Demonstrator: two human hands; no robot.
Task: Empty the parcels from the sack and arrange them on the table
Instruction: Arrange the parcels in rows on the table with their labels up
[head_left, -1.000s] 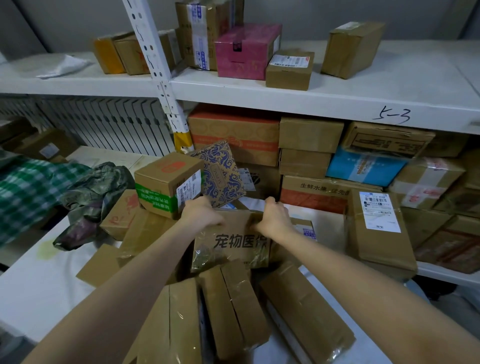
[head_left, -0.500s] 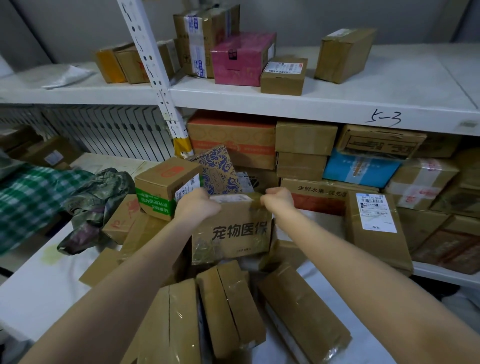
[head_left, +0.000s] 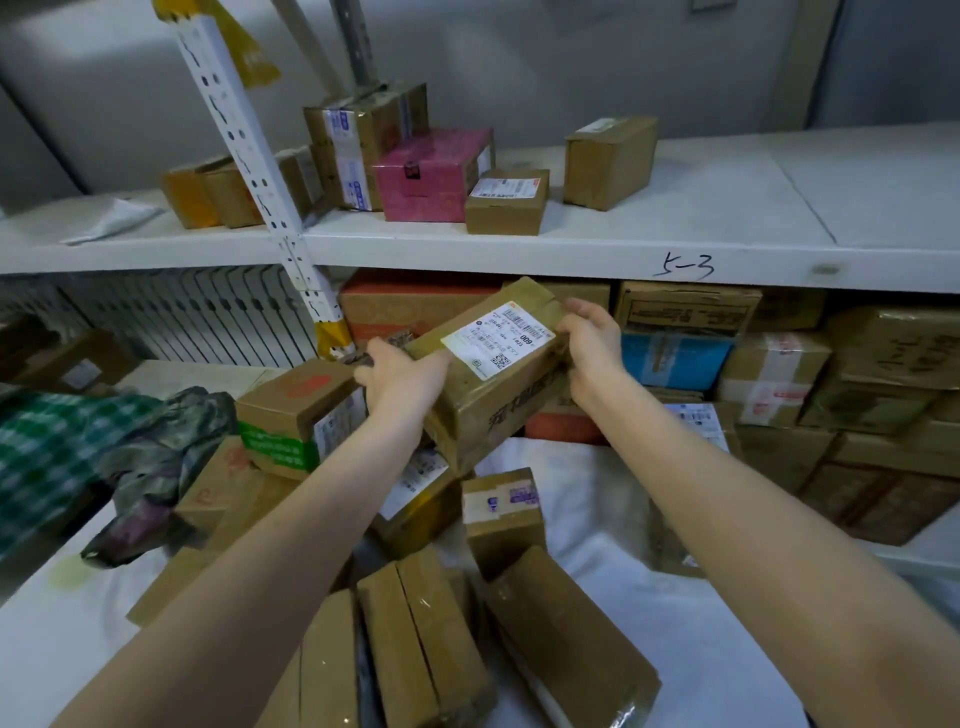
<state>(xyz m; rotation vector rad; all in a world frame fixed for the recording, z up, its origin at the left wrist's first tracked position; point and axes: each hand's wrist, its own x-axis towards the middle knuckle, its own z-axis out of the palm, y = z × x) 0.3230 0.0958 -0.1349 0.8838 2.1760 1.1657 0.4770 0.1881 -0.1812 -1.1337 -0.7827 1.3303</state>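
Fingers (head_left: 586, 312) of the right hand (head_left: 592, 348) and of the left hand (head_left: 402, 371) are curling round opposite ends of a taped brown parcel (head_left: 493, 400), gripping it tilted above the heap, its white shipping label (head_left: 498, 340) facing up; other cardboard parcels (head_left: 415, 639) are lying jumbled on the white-covered bench (head_left: 717, 665); behind, a white metal shelf (head_left: 727, 228) marked 5-3 is carrying a pink box (head_left: 431, 174) and brown cartons (head_left: 610, 161), with more stacked beneath.

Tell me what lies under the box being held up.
Below the held box, held up by the left hand and right hand, lie a white-labelled parcel and a small taped carton on white sheeting. The box covers whatever lies directly behind its lower edge.
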